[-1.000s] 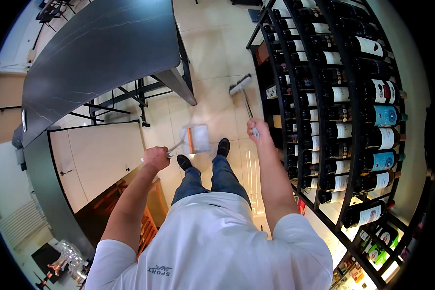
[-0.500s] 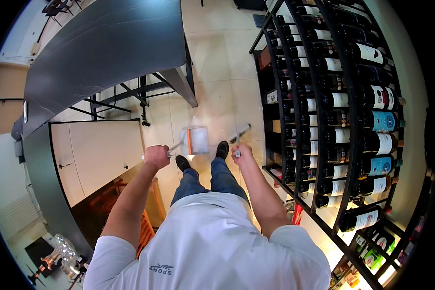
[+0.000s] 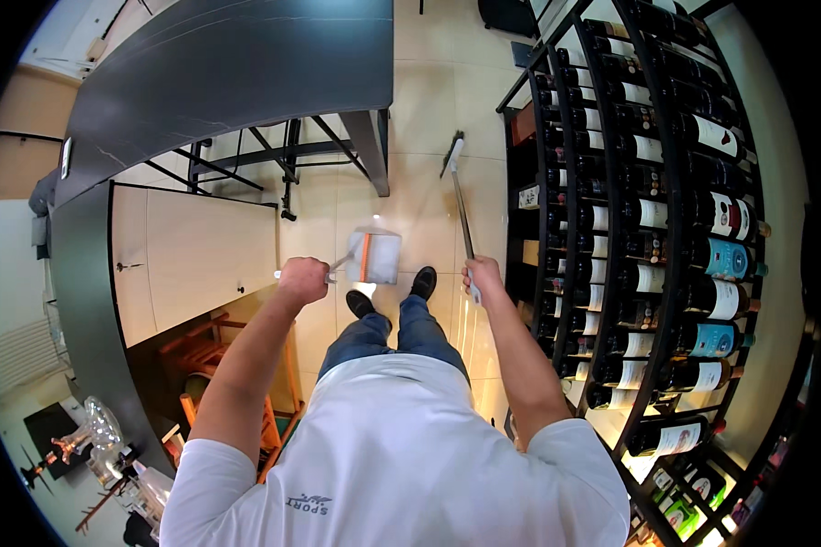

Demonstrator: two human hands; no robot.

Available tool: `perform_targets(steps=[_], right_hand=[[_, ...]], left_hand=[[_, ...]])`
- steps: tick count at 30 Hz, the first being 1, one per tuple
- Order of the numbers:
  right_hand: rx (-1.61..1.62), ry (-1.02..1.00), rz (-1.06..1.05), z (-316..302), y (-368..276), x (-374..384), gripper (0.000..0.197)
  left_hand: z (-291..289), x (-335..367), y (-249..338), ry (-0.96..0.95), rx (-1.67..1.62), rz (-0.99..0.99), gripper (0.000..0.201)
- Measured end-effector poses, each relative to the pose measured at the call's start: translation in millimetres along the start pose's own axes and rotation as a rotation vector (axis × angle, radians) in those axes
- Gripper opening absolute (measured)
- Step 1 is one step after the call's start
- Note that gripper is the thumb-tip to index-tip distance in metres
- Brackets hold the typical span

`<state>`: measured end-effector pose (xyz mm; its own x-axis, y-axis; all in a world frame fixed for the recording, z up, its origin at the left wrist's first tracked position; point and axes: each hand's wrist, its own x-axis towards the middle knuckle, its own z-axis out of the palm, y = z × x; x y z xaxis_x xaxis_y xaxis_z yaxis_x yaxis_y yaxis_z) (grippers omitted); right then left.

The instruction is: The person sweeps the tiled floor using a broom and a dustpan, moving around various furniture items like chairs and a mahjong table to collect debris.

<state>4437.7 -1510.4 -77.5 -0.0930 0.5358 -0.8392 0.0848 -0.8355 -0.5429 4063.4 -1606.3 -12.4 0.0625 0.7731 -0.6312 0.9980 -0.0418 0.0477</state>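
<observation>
My left hand (image 3: 304, 279) is closed round the handle of a dustpan. The pan (image 3: 384, 259), pale grey with an orange strip, is in front of my feet at floor level; whether it touches the tiles I cannot tell. My right hand (image 3: 483, 273) grips the end of a long grey broom handle. From there the broom (image 3: 462, 205) reaches forward over the tiles, with its white and dark head beyond the dustpan and to its right, near the table leg.
A tall black rack (image 3: 520, 128) full of wine bottles stands along my right. On the left are a dark-topped table (image 3: 246, 73) with metal legs and a pale cabinet (image 3: 205, 260). An orange wooden chair (image 3: 269, 428) sits beneath the counter.
The broom head has swung forward, away from my feet. My right hand has moved slightly right. The dustpan stays near my feet in my left hand.
</observation>
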Motion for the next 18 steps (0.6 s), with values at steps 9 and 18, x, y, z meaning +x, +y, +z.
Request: perform_targets(steps=[9, 18], right_hand=[[-0.403, -0.106, 0.043, -14, 19, -41, 0.011], [-0.926, -0.405, 0.575, 30, -76, 97, 0.023]], left_hand=[[7, -20, -9, -0.058, 0.085, 0.000, 0.019], [29, -15, -8, -0.069, 0.104, -0.150, 0.015]])
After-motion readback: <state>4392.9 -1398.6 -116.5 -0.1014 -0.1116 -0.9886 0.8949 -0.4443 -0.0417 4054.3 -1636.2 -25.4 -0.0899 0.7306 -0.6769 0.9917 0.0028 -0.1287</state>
